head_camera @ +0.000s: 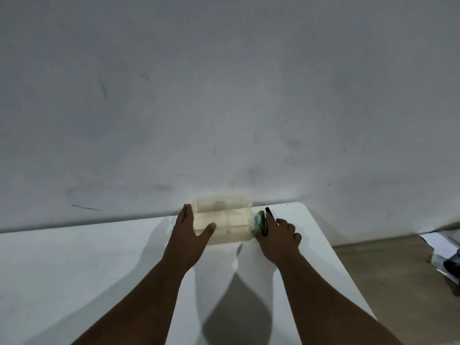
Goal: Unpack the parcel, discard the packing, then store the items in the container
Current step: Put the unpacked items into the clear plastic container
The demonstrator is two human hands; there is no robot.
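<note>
A clear, cream-tinted plastic container (224, 220) stands on the white table (87, 265) near its far edge, against the wall. My left hand (190, 232) rests flat against the container's left side, fingers spread, thumb on its front. My right hand (277, 235) is at the container's right side, closed around a black pen-like item (269, 213) and a small teal item (258, 219). What the container holds is too blurred to tell.
A grey scuffed wall (224, 95) rises right behind the table. The table's right edge drops to a brown floor (398, 282), where white papers and dark objects (445, 257) lie at the far right.
</note>
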